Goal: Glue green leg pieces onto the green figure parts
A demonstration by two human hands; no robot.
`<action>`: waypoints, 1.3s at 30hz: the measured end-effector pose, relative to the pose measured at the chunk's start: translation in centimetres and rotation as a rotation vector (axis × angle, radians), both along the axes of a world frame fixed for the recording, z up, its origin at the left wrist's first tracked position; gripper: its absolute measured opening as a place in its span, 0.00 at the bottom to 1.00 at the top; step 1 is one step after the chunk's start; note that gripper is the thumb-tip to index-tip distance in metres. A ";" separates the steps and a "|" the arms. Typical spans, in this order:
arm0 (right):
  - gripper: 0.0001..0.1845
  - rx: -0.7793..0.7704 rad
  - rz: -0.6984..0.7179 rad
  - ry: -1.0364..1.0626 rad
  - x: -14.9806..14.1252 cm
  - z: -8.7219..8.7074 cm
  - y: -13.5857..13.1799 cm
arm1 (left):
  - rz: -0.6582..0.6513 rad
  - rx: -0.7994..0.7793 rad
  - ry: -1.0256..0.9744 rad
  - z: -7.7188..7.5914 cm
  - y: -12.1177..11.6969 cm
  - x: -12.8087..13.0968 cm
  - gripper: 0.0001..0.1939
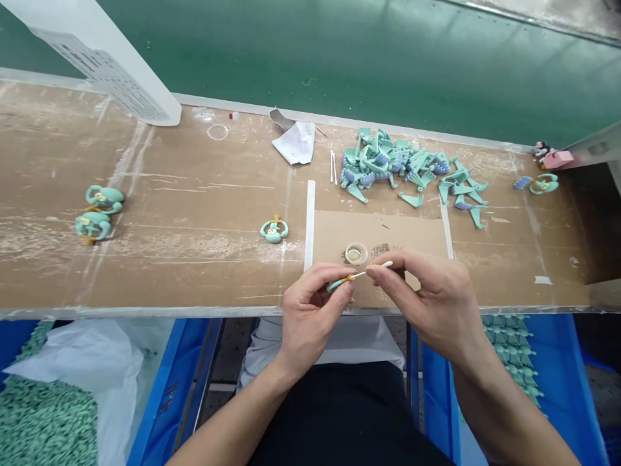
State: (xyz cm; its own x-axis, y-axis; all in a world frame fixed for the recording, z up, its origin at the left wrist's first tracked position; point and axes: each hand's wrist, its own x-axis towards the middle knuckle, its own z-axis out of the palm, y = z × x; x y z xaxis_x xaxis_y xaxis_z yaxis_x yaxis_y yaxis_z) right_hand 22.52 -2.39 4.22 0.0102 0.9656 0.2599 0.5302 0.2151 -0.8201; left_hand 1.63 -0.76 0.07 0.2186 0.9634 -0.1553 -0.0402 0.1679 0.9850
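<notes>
Three thin white cotton swabs [332, 167]: two towards the brown counter's [208, 239] far edge, one in the right hand [431, 291]. One mint-green-and-ochre plastic piece [334, 284] in the left hand [310, 304]. Four mint-green looped plastic figures [273, 237]: two near the left end, one mid-counter, one near the right edge. One round clear cup [356, 262]. Two blue plastic crates [165, 395] below the near edge.

A factory workshop: scuffed, taped table [204, 259], heap of matching toy parts [376, 162], blue bins [162, 395] holding green pieces [48, 424]

Black top [339, 414], bare forearms [240, 414]
</notes>
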 end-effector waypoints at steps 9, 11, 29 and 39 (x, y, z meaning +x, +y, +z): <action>0.07 0.103 -0.241 0.095 -1.1 -1.2 -0.9 | -0.002 -0.084 -0.018 0.2 -0.1 -0.1 0.05; 0.08 0.104 -0.226 0.096 -1.4 -1.4 -1.0 | -0.001 -0.089 -0.019 0.4 0.0 0.0 0.06; 0.10 0.112 -0.195 0.111 -1.8 -1.6 -0.9 | -0.024 -0.106 -0.013 0.8 0.2 -0.1 0.06; 0.11 0.142 -0.169 0.087 -2.1 -1.2 -0.8 | -0.017 -0.115 -0.011 0.8 0.2 -0.2 0.08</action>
